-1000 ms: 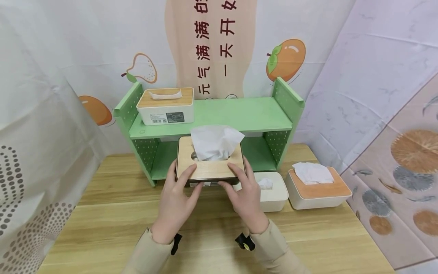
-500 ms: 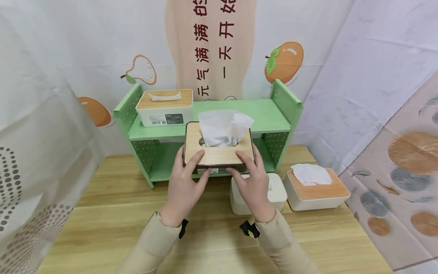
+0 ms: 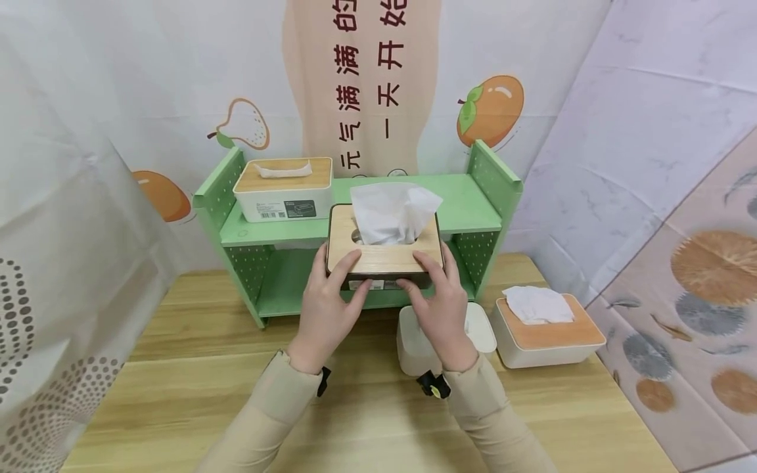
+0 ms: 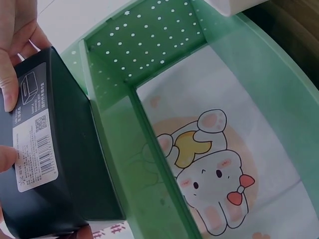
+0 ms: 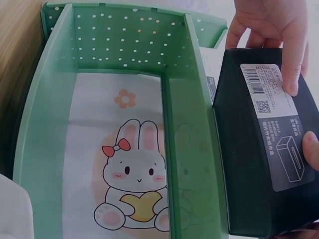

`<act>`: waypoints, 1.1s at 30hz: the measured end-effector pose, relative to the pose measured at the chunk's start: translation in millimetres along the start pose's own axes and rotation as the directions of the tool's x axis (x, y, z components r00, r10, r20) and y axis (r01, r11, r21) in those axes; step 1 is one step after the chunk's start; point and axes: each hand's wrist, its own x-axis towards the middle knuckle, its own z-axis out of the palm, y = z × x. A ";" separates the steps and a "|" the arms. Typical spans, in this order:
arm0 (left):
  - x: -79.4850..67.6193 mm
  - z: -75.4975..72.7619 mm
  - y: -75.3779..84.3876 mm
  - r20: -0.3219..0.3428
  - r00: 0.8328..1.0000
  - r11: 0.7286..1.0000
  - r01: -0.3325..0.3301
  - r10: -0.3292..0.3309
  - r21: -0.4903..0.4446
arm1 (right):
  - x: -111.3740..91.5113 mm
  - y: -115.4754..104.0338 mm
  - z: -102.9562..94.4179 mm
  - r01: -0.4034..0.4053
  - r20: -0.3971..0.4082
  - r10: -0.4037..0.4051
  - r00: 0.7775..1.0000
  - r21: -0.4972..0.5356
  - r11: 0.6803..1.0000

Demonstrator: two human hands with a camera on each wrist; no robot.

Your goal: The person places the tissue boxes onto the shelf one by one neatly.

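Note:
A tissue box with a pale wooden lid, dark body and white tissue sticking up is held level before the green shelf. My left hand grips its left end, and my right hand grips the right end. Both thumbs press the front face, with fingers on the lid and around the ends. In the left wrist view, the dark box is beside the upper board's front edge, label showing. The right wrist view shows the box at that edge too; contact cannot be told.
A white tissue box with wooden lid stands at the upper shelf's left end. On the wooden table, a white tissue box sits partly behind my right hand. Right of it is an orange-lidded tissue box. Perforated side panels rise at both shelf ends.
Both hands have raised the dark tissue box and carried it slightly right, from before the lower compartment to about the upper board's front edge. The grip is unchanged.

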 end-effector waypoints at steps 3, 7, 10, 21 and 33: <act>1.6 0.7 -1.2 0.005 1.000 1.000 0.005 -0.005 -0.002 | 1.0 1.5 0.9 -0.005 0.005 0.005 1.000 -0.002 1.000; 2.4 1.5 -2.5 0.016 1.000 1.000 0.015 -0.015 -0.005 | 1.2 3.3 1.4 -0.005 0.013 0.005 1.000 -0.001 1.000; 5.5 1.7 -3.3 0.024 0.999 1.000 0.025 -0.025 -0.004 | 3.7 6.0 2.9 -0.005 0.022 0.005 1.000 0.000 1.000; 19.6 1.9 -5.6 0.060 0.997 0.999 0.040 -0.041 0.018 | 14.3 16.0 8.5 0.002 0.009 -0.002 1.000 -0.005 1.000; 35.2 0.6 -2.2 0.105 0.990 0.995 0.095 -0.097 0.029 | 26.8 19.5 11.6 0.009 0.012 -0.009 1.000 -0.028 1.000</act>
